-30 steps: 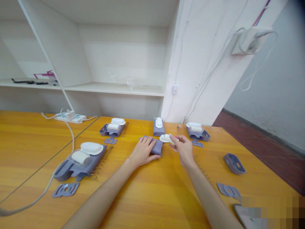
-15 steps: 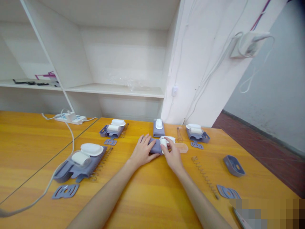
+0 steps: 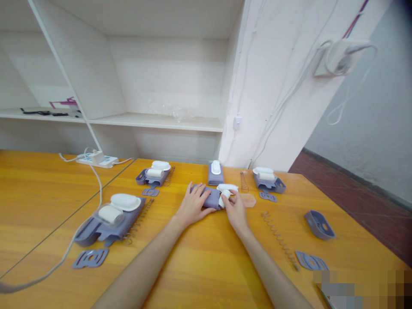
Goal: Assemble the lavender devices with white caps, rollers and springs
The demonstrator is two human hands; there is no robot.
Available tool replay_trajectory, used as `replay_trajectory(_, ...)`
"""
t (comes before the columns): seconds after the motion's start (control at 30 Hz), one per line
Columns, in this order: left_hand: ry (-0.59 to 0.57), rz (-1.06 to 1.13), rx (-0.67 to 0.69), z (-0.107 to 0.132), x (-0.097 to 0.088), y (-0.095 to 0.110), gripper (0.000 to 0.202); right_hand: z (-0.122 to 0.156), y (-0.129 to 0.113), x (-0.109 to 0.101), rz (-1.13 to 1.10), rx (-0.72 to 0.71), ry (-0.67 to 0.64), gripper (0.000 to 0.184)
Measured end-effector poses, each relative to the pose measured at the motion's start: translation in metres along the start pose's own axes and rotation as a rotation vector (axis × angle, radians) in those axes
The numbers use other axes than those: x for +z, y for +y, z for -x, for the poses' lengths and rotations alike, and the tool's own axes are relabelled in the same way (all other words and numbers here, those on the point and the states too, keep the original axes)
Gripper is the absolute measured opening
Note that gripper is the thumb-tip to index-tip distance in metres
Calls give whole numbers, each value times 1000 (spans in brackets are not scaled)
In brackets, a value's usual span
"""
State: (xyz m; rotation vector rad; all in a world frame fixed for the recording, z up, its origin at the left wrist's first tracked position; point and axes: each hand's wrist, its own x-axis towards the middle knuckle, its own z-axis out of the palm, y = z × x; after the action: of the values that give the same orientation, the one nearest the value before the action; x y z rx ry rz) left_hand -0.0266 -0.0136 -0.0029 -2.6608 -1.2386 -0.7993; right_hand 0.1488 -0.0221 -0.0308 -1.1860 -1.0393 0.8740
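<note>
My left hand [image 3: 195, 202] lies over a grey-purple plastic case [image 3: 211, 198], fingers across its top and thumb along its near side, holding it against the table. At the case's right end my right hand [image 3: 235, 210] pinches a short white cylinder [image 3: 224, 198] between thumb and fingers. The cylinder is tilted and seems to touch the case's end; the exact contact is hidden. Just behind it lies a white oval cover [image 3: 228, 187]. A clear flat piece [image 3: 248, 200] lies right of my right hand. To the right are a coil spring [image 3: 280, 241], a grey-purple end cap [image 3: 319, 225] and a slotted plate [image 3: 311, 260].
Similar sets of cases and white parts stand at left [image 3: 111, 219], back left [image 3: 156, 174] and back right [image 3: 267, 179]. Another case [image 3: 215, 174] stands behind my hands. A power strip [image 3: 98, 159] and white cable [image 3: 97, 182] lie on the left. The shelf unit [image 3: 154, 120] borders the back.
My right hand has tipped the white cylinder from near upright to a slant at the case's end and shifted slightly right. My left hand stays on the case.
</note>
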Motion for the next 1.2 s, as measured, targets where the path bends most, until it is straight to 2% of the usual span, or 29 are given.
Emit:
replay_trajectory(0.13, 18, -2, -6, 0, -1, 1, 58, -1, 0, 0, -24, 5, -25, 54)
replay_trajectory(0.3, 51, -42, -31, -1, 0, 1, 68, 1, -3, 1, -12, -2, -63, 50)
replay_trajectory(0.87, 19, -18, -7, -4, -6, 1, 64, 3, -2, 0, 55, -23, -66, 48)
replay_trajectory(1.2, 10, -74, 5, -6, 2, -2, 70, -1, 2, -1, 62, -27, -79, 49)
